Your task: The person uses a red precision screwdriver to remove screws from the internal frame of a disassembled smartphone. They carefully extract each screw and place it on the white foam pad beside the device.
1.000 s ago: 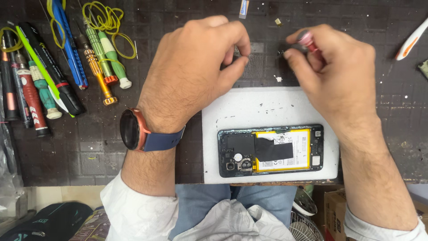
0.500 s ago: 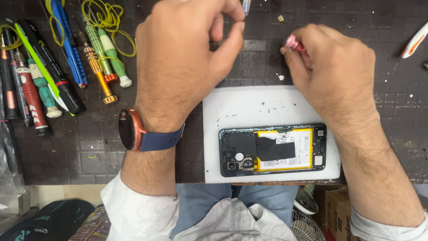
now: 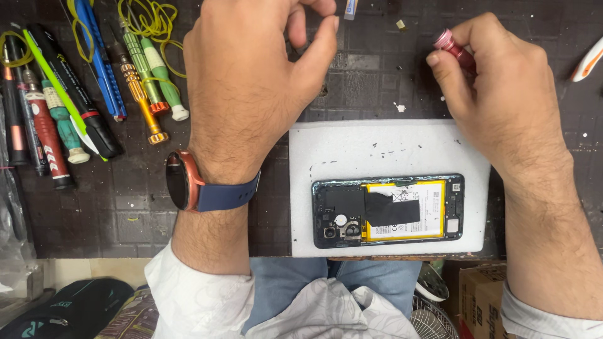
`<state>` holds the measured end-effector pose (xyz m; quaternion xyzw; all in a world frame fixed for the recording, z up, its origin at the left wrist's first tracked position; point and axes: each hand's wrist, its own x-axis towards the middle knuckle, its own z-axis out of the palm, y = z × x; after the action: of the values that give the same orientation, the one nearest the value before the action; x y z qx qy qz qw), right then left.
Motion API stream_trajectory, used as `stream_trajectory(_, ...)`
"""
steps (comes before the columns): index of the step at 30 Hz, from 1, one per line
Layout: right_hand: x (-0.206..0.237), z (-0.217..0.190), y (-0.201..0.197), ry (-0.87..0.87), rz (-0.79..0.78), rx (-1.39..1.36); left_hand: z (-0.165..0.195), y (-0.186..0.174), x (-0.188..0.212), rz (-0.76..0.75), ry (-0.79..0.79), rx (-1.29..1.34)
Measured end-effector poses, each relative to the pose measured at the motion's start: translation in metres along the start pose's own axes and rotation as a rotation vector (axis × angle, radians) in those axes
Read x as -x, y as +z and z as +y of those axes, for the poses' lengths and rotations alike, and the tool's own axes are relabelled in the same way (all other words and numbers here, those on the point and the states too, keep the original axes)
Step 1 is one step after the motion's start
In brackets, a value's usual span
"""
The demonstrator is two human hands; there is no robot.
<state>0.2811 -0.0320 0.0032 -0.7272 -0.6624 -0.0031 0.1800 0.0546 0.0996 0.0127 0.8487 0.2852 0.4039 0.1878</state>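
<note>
Glossy pink metal screwdriver point(image 3: 453, 49) there; matt white foam pad point(image 3: 377, 150), scuffed; shiny yellow foil battery point(image 3: 414, 210); dark tabletop point(image 3: 377, 81) looks rubbery, rough, stained.

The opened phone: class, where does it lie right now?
In the head view, the opened phone lies back-up on the white foam pad, near its front edge, below the right hand and right of the watch-wearing left wrist.

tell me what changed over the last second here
The left hand lifted away from the right hand toward the top edge, its fingers opening. The right hand kept its grip on the red screwdriver. The opened phone stayed on the white pad.
</note>
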Motion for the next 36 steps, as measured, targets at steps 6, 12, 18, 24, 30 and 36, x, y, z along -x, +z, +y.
stream_trajectory(6, 0.001, 0.000, -0.002, -0.091, 0.018, -0.118, -0.002, 0.002, 0.002, 0.008, 0.008, 0.016)
stream_trajectory(12, 0.004, 0.008, -0.005, -0.073, 0.008, -0.107, -0.004, 0.002, 0.002, 0.000, 0.004, -0.042)
stream_trajectory(18, 0.009, 0.009, -0.005, 0.172, 0.047, -0.354, 0.005, -0.003, -0.001, -0.043, 0.039, 0.030)
stream_trajectory(24, 0.013, 0.002, -0.018, 0.249, -0.103, -0.871, 0.019, 0.001, -0.001, -0.177, 0.306, 0.210)
stream_trajectory(30, 0.014, 0.006, -0.023, 0.239, -0.171, -0.959, 0.027, 0.015, 0.001, -0.150, 0.375, 0.207)
stream_trajectory(36, 0.019, 0.012, -0.023, 0.205, -0.176, -0.919, 0.024, 0.013, 0.003, -0.109, 0.407, 0.180)
